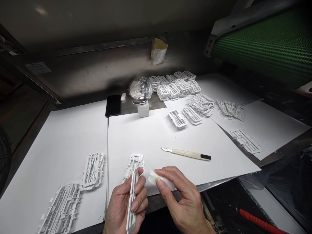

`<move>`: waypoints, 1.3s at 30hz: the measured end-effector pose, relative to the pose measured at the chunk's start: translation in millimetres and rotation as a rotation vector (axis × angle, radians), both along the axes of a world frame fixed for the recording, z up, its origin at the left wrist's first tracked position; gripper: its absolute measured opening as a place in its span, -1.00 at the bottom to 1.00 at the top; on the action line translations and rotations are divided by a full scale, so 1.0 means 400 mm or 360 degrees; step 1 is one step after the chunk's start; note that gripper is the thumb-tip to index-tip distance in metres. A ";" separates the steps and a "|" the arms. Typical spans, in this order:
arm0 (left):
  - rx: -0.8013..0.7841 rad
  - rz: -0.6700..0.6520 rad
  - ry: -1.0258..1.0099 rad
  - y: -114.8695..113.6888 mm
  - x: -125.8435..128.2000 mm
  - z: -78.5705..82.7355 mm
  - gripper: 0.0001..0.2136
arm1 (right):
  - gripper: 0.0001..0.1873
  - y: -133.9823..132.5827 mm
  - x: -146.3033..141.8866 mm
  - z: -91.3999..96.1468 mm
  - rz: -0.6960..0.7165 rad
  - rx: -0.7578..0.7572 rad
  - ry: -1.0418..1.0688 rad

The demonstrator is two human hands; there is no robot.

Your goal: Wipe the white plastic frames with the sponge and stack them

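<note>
My left hand (pixel 126 203) grips a thin white plastic frame part (pixel 132 198) edge-on, upright between thumb and fingers. My right hand (pixel 181 198) pinches a small white pad (pixel 158 179) and holds it close to the top of that part. Behind the held part, another white frame part (pixel 135 162) lies flat on the white paper sheet (pixel 151 133). A cream utility knife (pixel 187 154) with its blade out lies on the paper just beyond my right hand.
Several frame parts (pixel 70 195) lie overlapped at the near left. Stacks of the same parts (pixel 180 87) fill the far right, with loose ones (pixel 246 140) nearby. A white dispenser bottle (pixel 143 106), a black phone (pixel 113 105) and a green conveyor belt (pixel 268 42) stand behind.
</note>
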State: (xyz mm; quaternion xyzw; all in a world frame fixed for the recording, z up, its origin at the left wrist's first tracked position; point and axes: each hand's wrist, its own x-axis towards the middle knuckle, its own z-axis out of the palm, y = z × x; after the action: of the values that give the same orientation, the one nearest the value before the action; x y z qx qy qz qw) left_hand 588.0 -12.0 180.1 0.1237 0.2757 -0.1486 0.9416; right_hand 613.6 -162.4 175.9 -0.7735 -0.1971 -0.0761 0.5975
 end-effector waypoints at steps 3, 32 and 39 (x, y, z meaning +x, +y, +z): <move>-0.0020 0.0003 0.0011 0.001 -0.002 0.001 -0.74 | -0.76 -0.001 -0.001 -0.001 0.0009 0.0012 0.0008; 0.0092 -0.0078 -0.0115 0.003 -0.021 0.017 -0.58 | -0.76 -0.011 0.000 -0.002 -0.0026 0.0005 -0.0006; -0.0099 -0.0148 -0.0234 0.015 -0.021 0.009 -0.57 | -0.77 -0.011 0.005 0.004 -0.0061 -0.0014 0.0003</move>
State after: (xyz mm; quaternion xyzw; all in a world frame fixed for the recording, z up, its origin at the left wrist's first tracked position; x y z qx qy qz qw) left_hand 579.6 -6.0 183.5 0.1175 0.1952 -0.1912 0.9547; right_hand 615.6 -166.7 177.6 -0.7798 -0.1821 -0.0860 0.5927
